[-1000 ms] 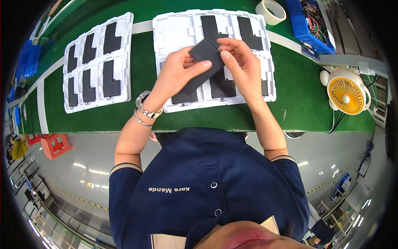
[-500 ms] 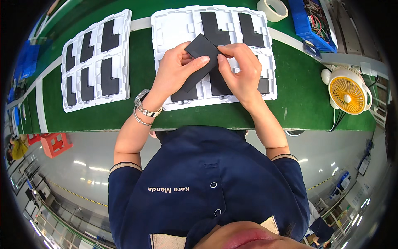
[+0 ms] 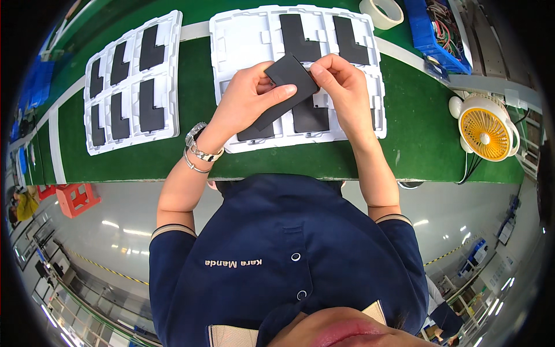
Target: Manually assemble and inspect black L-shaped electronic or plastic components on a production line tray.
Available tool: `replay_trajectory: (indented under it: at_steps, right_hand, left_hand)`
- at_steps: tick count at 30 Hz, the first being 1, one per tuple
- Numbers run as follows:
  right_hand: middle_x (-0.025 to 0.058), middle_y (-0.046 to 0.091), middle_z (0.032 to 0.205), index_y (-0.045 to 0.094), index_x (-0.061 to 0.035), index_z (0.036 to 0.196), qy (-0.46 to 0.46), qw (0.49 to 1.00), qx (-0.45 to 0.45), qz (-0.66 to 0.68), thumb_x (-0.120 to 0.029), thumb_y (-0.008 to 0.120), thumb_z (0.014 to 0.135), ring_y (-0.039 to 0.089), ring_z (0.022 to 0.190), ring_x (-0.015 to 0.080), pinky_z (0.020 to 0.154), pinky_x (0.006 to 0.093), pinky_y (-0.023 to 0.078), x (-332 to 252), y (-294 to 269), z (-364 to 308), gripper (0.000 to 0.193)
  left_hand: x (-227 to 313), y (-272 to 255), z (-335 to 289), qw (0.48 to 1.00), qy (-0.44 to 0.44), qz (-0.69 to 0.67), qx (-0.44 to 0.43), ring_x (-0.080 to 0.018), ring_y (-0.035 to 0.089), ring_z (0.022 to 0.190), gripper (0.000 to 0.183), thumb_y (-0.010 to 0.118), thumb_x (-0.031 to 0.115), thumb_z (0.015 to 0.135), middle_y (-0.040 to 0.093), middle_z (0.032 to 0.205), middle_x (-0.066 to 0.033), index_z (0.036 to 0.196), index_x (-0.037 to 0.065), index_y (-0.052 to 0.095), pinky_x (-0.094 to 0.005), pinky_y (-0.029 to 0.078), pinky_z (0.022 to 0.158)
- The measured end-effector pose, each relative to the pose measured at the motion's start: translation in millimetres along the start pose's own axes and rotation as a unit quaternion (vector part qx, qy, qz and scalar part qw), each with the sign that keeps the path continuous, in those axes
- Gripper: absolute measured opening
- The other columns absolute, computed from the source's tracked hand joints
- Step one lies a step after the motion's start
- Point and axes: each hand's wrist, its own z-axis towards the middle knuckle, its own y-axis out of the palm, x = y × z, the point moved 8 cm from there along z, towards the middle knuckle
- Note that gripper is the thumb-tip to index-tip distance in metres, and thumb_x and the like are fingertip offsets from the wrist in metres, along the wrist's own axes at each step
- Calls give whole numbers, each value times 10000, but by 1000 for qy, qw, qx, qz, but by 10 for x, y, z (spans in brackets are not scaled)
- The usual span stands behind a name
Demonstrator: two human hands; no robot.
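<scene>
A flat black L-shaped piece (image 3: 292, 74) is held tilted above the right white tray (image 3: 243, 43). My left hand (image 3: 245, 99) grips its left side, thumb across the top face and fingers beneath. At the opposite edge my right hand (image 3: 350, 92) pinches the piece's corner between thumb and fingertips; whether it holds anything thin there is too small to tell. Similar black pieces (image 3: 351, 40) lie in the tray's pockets, one (image 3: 311, 118) just under my hands. The upper left pocket holds no piece. My hands and the held piece cover part of the lower row.
Left of my hands, a second white tray (image 3: 173, 115) carries several black L-shaped pieces on the green tabletop (image 3: 196, 75). A tape roll (image 3: 396, 17) and a blue bin (image 3: 419, 29) of wires stand at the back right. A white and yellow fan (image 3: 485, 124) sits at the right.
The held piece has moved slightly right and down. My right hand has turned and shifted right along its edge, uncovering more of the black piece in the tray below.
</scene>
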Motion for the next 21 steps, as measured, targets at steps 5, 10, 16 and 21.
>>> replay_trajectory:
  at_steps: [5, 10, 16, 21]
  right_hand:
    - [-21, 585, 717, 613, -7, 835, 7, 1000, -8, -4, -178, 599, 948, 509, 676, 45, 629, 209, 419, 21, -25, 2, 206]
    - [-19, 604, 813, 632, -13, 965, 76, 990, -68, 102, -160, 578, 949, 541, 760, 57, 742, 228, 436, 58, 25, 12, 158]
    - [-27, 588, 803, 633, -21, 1096, 18, 993, -112, -9, -76, 566, 913, 516, 744, 41, 690, 194, 405, -53, 187, 43, 202]
    - [-8, 588, 860, 647, -39, 1133, -40, 993, -21, -105, 7, 524, 839, 511, 739, 50, 686, 201, 416, -182, 70, 378, 322]
  left_hand:
    - [5, 13, 3, 1000, 0, 3, -16, -74, 624, 817, 347, 713, 207, 872, 677, 895, -58, 1075, -51, 600, -228, 506, 724]
    - [48, 32, -8, 999, 12, -8, -30, -73, 615, 809, 333, 709, 207, 875, 672, 891, -47, 1051, -55, 602, -228, 504, 725]
    - [-19, 45, 10, 987, 7, 116, -110, -80, 557, 700, 342, 737, 247, 842, 603, 778, -59, 1049, 2, 617, -240, 478, 691]
    - [359, -837, -8, 917, 237, 198, 254, -231, 578, 1154, 403, 667, 261, 897, 618, 1233, -79, 1219, 42, 564, -344, 452, 948]
